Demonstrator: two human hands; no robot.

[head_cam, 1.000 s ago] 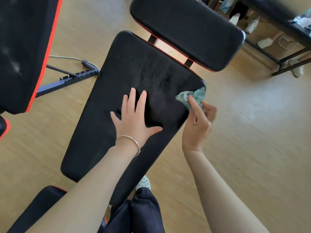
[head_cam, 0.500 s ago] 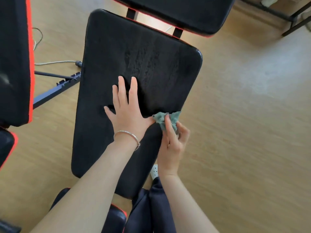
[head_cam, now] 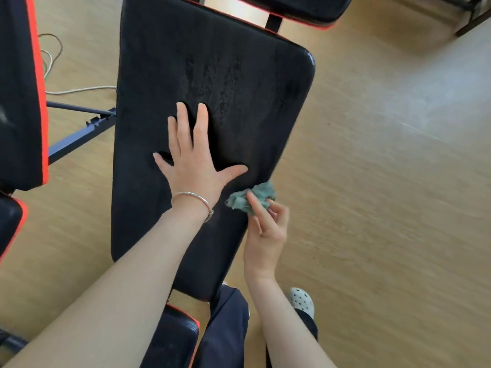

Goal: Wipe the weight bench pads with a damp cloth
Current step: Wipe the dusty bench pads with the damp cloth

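Note:
A long black bench pad point(head_cam: 233, 75) with damp streaks fills the middle of the head view. My left hand point(head_cam: 195, 160), a silver bangle on its wrist, presses flat on the pad with fingers spread. My right hand point(head_cam: 267, 229) grips a crumpled teal cloth point(head_cam: 252, 199) against the pad's right edge, just right of my left wrist. A second black pad point(head_cam: 289, 6) with red trim sits beyond the top end.
Another black pad with an orange edge point(head_cam: 21, 96) stands at the left, with a blue metal frame bar point(head_cam: 79, 134) and a pale cable point(head_cam: 74, 89) on the wooden floor. A smaller pad point(head_cam: 172, 338), my dark trouser leg and white clog point(head_cam: 301, 301) are below.
My right hand has dragged the cloth down the pad's right edge from the upper right corner to beside my left wrist. The left hand stays pressed on the pad.

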